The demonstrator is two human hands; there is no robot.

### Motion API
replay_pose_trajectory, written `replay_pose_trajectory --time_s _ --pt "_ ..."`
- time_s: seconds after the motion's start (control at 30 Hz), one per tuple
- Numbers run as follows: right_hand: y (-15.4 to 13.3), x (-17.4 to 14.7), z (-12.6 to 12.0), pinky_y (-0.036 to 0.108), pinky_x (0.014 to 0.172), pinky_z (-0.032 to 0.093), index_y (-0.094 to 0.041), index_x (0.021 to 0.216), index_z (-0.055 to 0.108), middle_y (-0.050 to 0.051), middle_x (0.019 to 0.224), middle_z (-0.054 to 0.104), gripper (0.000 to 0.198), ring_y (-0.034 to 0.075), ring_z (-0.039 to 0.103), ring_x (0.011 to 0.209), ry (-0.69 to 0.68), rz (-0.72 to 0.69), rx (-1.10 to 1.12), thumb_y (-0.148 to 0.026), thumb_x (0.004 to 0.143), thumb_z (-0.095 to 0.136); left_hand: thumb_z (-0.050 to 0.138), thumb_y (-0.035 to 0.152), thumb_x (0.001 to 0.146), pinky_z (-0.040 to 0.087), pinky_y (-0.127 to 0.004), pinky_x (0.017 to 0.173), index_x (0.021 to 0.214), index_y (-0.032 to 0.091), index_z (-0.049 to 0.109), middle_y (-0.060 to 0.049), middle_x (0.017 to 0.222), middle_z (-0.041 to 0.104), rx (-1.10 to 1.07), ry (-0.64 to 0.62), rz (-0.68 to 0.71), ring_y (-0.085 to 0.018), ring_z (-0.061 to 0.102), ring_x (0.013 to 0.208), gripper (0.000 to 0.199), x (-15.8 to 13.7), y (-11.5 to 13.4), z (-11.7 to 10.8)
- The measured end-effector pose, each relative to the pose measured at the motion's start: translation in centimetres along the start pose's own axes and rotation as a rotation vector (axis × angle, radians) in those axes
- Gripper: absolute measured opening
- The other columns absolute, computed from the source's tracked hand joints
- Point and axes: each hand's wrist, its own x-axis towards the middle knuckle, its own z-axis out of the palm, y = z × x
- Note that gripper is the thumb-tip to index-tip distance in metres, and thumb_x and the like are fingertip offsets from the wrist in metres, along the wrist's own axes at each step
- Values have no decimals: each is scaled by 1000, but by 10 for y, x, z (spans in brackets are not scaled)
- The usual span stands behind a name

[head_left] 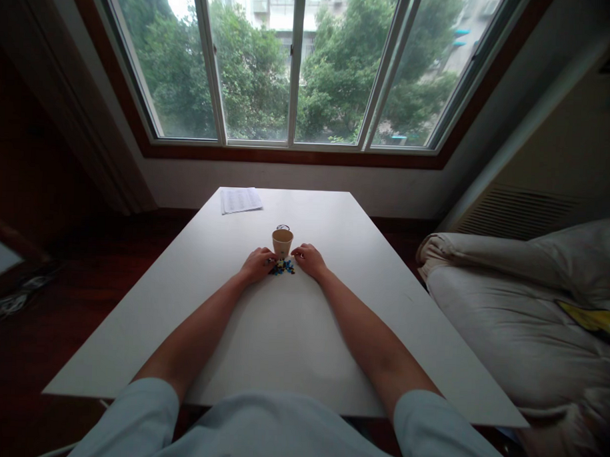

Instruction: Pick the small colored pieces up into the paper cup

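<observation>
A brown paper cup (282, 244) stands upright on the white table. Just in front of its base lies a small heap of tiny pieces (283, 268) in blue, yellow and black, too small to name. My left hand (258, 264) rests at the heap's left side, fingers curled together by the pieces. On the other side, close to the cup's lower right, my right hand (310, 260) has its thumb and fingers bent into a pinch. Whatever either hand has between its fingertips is too small to make out.
Behind the cup lies a thin dark loop (283, 227), partly hidden. Printed papers (240, 200) lie at the far left of the white table (300, 361). A covered sofa (487, 301) stands to the right, and a window (290, 68) is ahead.
</observation>
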Motion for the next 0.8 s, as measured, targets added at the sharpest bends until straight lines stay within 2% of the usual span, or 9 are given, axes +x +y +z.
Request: replay_pose_trajectory --time_s 0.2,0.3,0.63,0.8 --pt "-2 -2 -2 29 88 44 -26 105 76 4 97 65 20 20 54 100 11 7 10 -22 89 65 60 27 89 49 -36 94 107 28 77 -5 105 69 -3 -7 -1 -21 60 100 25 0 0 0" --pt "-4 -4 -3 28 87 43 -27 103 77 4 95 65 17 20 53 100 -5 -7 0 -25 89 66 61 28 89 49 -36 94 108 28 77 -5 105 69 -6 -4 -4 -21 60 100 25 0 0 1" --pt "-11 6 6 28 84 43 -26 98 77 5 91 62 15 20 54 95 8 93 -54 -36 89 69 61 26 88 50 -36 94 107 29 77 -5 104 69 3 8 -2 -21 61 99 25 2 -2 3" --pt "-12 9 9 28 82 42 -26 95 77 5 93 63 13 20 54 96 6 86 -88 -35 90 68 62 26 88 50 -36 93 106 29 78 -5 105 70 9 10 6 -21 61 98 24 1 0 2"
